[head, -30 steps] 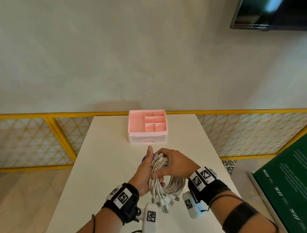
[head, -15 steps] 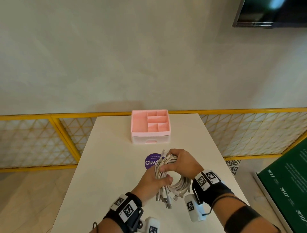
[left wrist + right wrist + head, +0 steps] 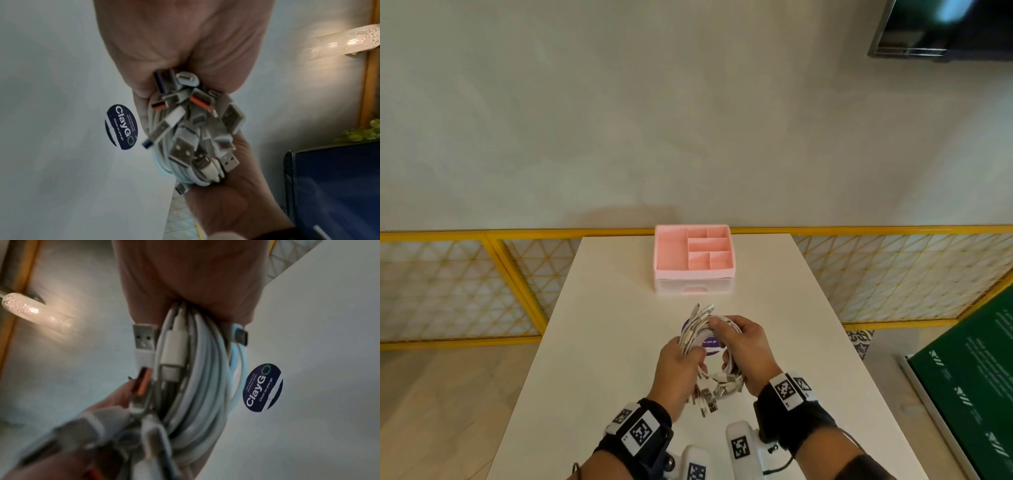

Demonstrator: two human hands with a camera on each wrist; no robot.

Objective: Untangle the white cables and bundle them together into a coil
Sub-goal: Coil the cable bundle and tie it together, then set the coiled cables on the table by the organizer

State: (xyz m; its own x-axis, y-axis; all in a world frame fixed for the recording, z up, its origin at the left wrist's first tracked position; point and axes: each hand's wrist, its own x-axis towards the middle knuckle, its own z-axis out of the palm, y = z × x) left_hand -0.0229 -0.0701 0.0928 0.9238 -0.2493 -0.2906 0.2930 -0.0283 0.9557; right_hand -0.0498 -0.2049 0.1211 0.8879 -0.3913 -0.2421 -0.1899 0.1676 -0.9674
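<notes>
- Compared with the earlier head frames, both hands sit farther out over the table (image 3: 599, 342), and the coil now hangs directly above the round purple sticker (image 3: 709, 342), which shows through the coil's centre.
- Left hand (image 3: 678, 370): fingers curled around the left side of the white cable coil (image 3: 700, 334); the left wrist view shows the palm closed over a cluster of USB plugs (image 3: 185, 146).
- Right hand (image 3: 748, 353): fingers wrapped around the right side of the coil, with the thumb pressed on the top strands.
- Coil position: held in the air between the two hands, above the table, near the front half of the tabletop.
- Coil condition: strands run side by side in one loop; one group of connector ends points away from the person at the far side, a second group hangs loose at the near side between the wrists.
- Right wrist view: several parallel white strands (image 3: 197, 369) pass under the palm, with a USB-A plug (image 3: 144, 337) and an orange-tongued plug (image 3: 144, 382) beside them.
- Pink organiser tray (image 3: 693, 251): stands at the far end of the table, well apart from the coil, over a pale drawer unit.
- Sticker text reads "ClayGo" in both wrist views.
</notes>
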